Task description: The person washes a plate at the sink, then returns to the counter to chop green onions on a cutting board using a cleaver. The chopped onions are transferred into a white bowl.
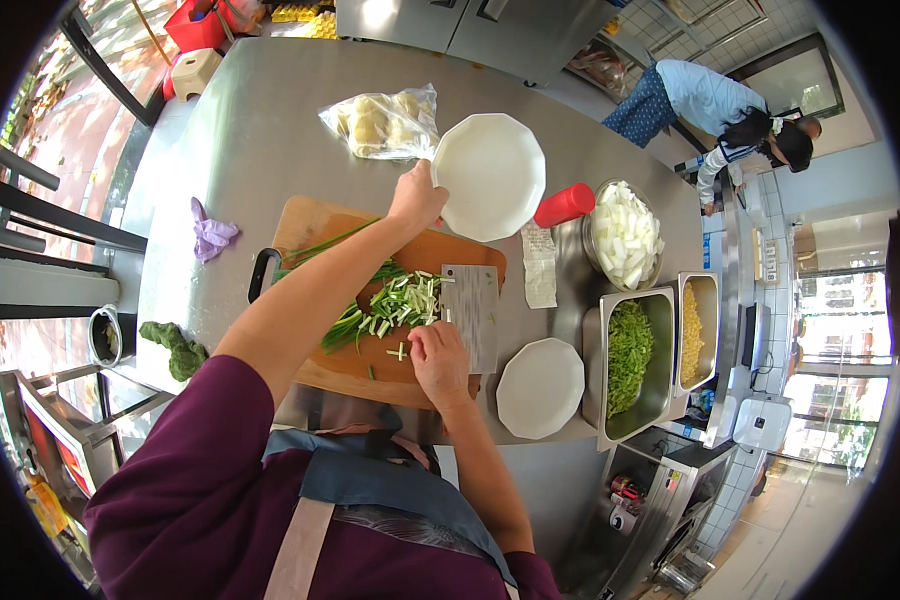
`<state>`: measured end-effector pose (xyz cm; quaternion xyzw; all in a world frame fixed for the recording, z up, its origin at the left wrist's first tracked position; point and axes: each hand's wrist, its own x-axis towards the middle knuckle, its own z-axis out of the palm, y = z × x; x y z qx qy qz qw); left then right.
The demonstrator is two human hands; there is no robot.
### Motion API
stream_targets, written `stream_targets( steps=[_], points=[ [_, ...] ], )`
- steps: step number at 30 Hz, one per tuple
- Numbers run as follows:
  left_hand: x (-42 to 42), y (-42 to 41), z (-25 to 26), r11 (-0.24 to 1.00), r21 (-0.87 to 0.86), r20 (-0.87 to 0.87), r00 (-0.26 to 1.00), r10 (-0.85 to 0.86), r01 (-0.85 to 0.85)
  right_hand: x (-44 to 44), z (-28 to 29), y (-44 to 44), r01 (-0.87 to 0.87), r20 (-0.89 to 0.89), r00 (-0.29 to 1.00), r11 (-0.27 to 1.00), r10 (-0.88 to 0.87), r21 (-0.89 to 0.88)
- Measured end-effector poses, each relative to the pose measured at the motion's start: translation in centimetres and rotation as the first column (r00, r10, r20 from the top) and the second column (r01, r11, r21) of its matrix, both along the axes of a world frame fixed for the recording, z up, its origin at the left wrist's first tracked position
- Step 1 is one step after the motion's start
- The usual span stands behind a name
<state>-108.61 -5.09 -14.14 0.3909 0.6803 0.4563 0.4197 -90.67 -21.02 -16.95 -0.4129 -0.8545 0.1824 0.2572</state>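
Note:
My left hand [418,196] grips the near left rim of a white faceted plate [489,176], held over the far edge of a wooden cutting board [401,386]. My right hand [441,360] is over the board with curled fingers, beside the chopped scallions [405,300] and partly over a cleaver blade [471,315]. Whether its fingers pinch anything is hidden. The blade lies flat at the board's right side; I cannot make out its handle. Long green scallion stalks [341,330] lie left of the cut pieces, partly behind my left forearm.
Beyond the board lies a plastic bag of pale round items [382,124]. To the right are a red bottle [566,205], paper slip [540,266], second plate [540,388], bowl of white chunks [628,236] and steel pans [664,375]. A person [709,105] bends at a far counter.

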Motion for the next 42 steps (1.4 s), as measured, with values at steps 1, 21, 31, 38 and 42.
stream_targets(
  steps=[1, 21, 31, 38, 42],
  points=[
    [0.1, 0.8, -0.5, 0.998, -0.055, 0.026, 0.999, -0.02, 0.022, -0.1, 0.1, -0.2, -0.011, 0.025, 1.0, 1.0, 0.011, -0.002],
    [7.2, -14.1, -4.2, 0.733, 0.315, -0.866, 0.499, -0.039, 0.603, 4.2, -0.1, -7.5, 0.621, 0.391, 0.746, 0.775, -0.539, -0.116],
    [4.0, -12.8, -5.9, 0.82, 0.359, -0.767, 0.642, -0.012, 0.445, 9.4, 5.6, -11.2, 0.475, 0.259, 0.849, 0.88, -0.461, 0.013],
    [4.4, -13.6, -6.4, 0.842, 0.287, -0.758, 0.646, -0.092, 0.457, 11.8, 7.7, -9.2, 0.189, -0.145, 0.802, 0.476, -0.58, -0.859],
    [4.7, -14.9, -5.1, 0.886, 0.364, -0.608, 0.794, -0.008, 0.288, 12.5, 5.9, -7.7, 0.244, -0.029, 0.944, 0.756, -0.329, -0.608]
  ],
)
